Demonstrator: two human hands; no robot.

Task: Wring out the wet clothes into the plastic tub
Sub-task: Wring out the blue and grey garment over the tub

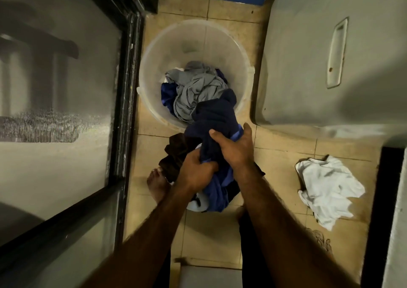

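1. Centre frame: we hold a dark blue garment [217, 115] in both hands. The left hand [198, 168] is clenched round its lower bunch, and the right hand [233, 150] is wrapped round it just above, fingers curled into the cloth.
2. The garment's upper end reaches over the near rim of the plastic tub [176, 45], upper centre, and touches the grey clothes [198, 93] heaped inside. Its lower end trails down between our forearms.
3. More dark clothes [176, 153] bunch under our hands, near a bare foot [157, 184] left of centre.
4. The risk, as we judge it: our hands sit over the tiled floor [286, 155], not over the tub, so squeezed water may land on the tiles and make them slippery for bare feet.
5. The loose tail may brush the floor and pick up dirt. A white cloth [328, 188] lies there at right.
6. A hard twist could drag the garment's end, and perhaps the grey clothes, out of the tub.
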